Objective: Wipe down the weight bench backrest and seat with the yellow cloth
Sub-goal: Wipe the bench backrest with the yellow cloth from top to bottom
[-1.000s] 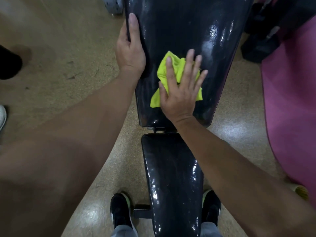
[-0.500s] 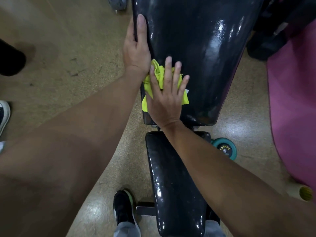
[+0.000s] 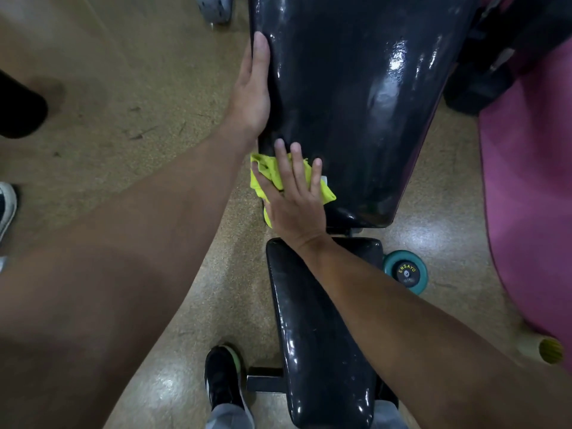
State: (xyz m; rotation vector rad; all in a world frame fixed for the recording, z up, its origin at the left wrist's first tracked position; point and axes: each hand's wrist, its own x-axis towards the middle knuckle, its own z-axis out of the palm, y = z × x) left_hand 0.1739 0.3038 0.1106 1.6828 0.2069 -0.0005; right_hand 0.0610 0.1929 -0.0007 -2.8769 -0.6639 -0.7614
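Right hand (image 3: 294, 199), grip flat, presses yellow cloth (image 3: 269, 171) at backrest (image 3: 349, 97) lower-left edge; left hand (image 3: 252, 94) flat alongside.

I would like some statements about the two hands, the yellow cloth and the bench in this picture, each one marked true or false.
1. The right hand presses the yellow cloth with flat fingers. True.
2. The cloth lies on the seat. False: it is on the lower left corner of the backrest, and part of it hangs over the edge.
3. The left hand rests along the left edge of the backrest. True.
4. The left hand holds a second cloth. False: it holds nothing.
5. A teal weight lies on the floor to the right of the bench. True.
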